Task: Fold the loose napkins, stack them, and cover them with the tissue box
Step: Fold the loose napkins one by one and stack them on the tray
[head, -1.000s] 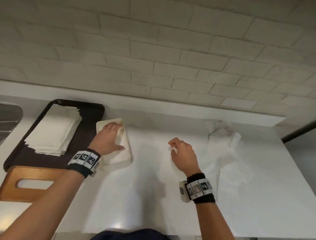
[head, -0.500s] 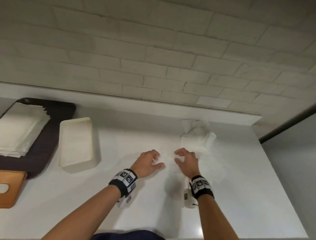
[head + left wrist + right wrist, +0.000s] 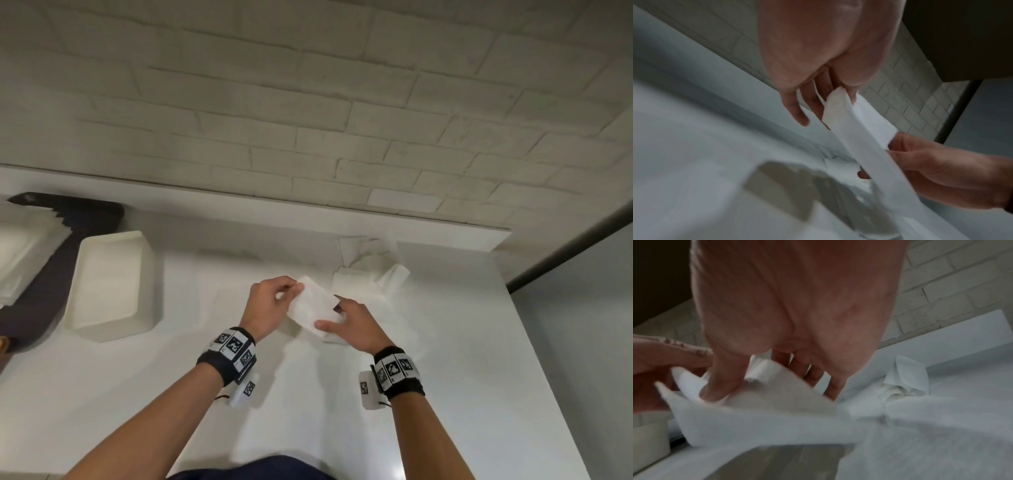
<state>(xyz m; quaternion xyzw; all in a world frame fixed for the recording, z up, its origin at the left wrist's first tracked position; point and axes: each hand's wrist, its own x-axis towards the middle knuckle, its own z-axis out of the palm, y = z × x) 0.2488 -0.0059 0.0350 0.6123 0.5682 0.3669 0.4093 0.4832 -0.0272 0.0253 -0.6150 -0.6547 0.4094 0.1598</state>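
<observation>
White brick ran behind the white counter (image 3: 308, 411), and against all that white the napkin (image 3: 311, 308) I held was hard to pick out. My left hand (image 3: 270, 308) pinched its far left corner between thumb and fingers, and my right hand (image 3: 356, 329) pinched the near right edge, thumb on top, so both hands were closed on the same sheet, lifted just clear of the counter. In the left wrist view the sheet hung as a limp band between my two hands, and I judged that to be the trouble: thin paper like this could tear if I pulled the corners apart too hard, or sag so the edges met crooked and the fold came out skewed. A loose pinch might have let one corner slip and drop the sheet. Just beyond my right hand lay the pile of loose napkins (image 3: 370, 270), crumpled against the back ledge, near enough that my knuckles or the hanging sheet might have dragged one along. Well to the left sat the white tissue box (image 3: 109, 284), and past it the dark tray (image 3: 51, 274) bearing the stack of folded napkins (image 3: 17, 253). Nothing lay between me and the tray but the box itself, which I would have had to reach over or around.
</observation>
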